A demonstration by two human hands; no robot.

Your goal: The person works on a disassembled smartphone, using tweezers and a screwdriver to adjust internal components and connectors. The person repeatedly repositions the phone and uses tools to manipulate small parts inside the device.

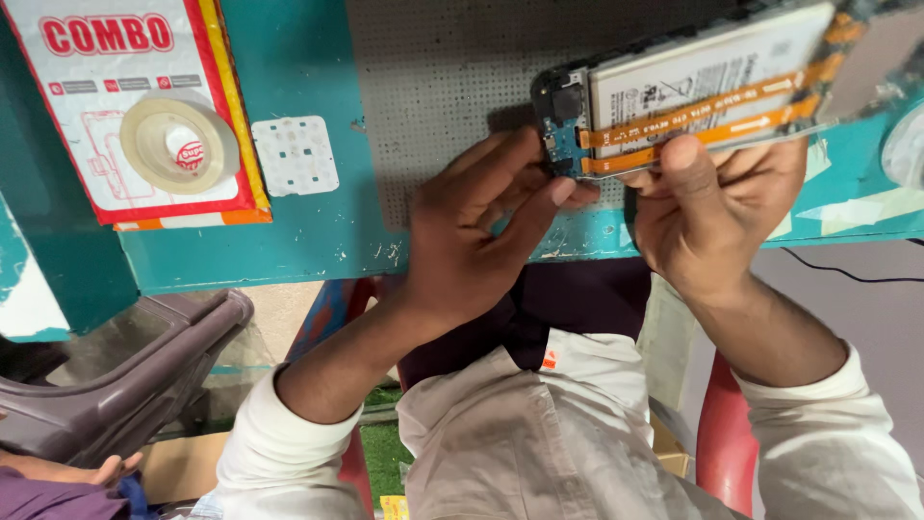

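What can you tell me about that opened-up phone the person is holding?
The opened phone has its back cover off, showing a large white battery, two orange ribbon cables running lengthwise across it, and a small blue circuit board at its lower end. It is held roughly level above a grey perforated mat on the teal bench, its far end cut off by the picture edge. The right hand grips its near edge, thumb on a ribbon cable; the left hand fingers touch the circuit-board end.

Opened smartphone (693, 87): upper end cut off by frame edge. Left hand (481, 231) fingertips hide its lower corner.
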